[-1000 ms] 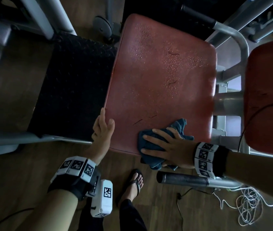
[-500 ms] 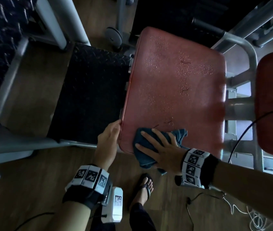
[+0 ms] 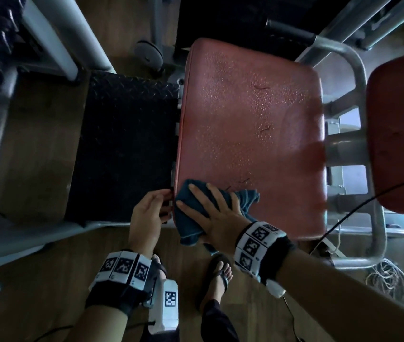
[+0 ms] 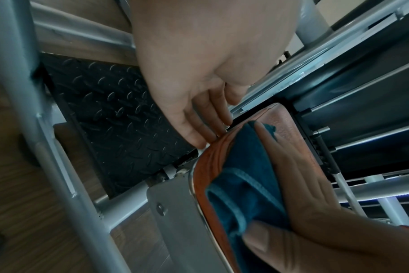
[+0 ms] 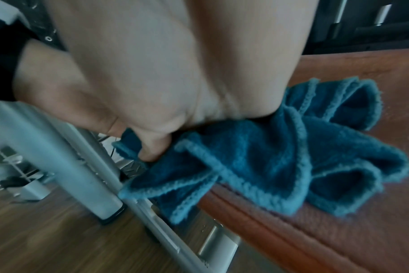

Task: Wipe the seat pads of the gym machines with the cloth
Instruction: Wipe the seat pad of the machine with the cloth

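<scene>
A red seat pad (image 3: 250, 134) beaded with droplets fills the middle of the head view. My right hand (image 3: 210, 213) lies on a dark teal cloth (image 3: 245, 197) at the pad's near left corner. Its fingers are spread flat on the cloth, and part of the cloth hangs over the front edge. In the right wrist view the thumb (image 5: 152, 147) tucks into the bunched cloth (image 5: 268, 157) at the pad's edge (image 5: 339, 230). My left hand (image 3: 151, 206) holds nothing. Its straight fingertips (image 4: 199, 142) touch the pad's left side (image 4: 213, 157), just beside the cloth (image 4: 240, 166).
A second red pad (image 3: 400, 134) sits at the right behind a grey tube frame (image 3: 358, 77). A black tread plate (image 3: 122, 144) lies left of the seat. A cable runs to a coil of cord (image 3: 386, 275) on the wooden floor. My sandalled foot (image 3: 218, 272) stands below.
My right hand has slid the cloth left along the pad's near edge to the near left corner. My left hand has come off the pad's corner top onto its left side.
</scene>
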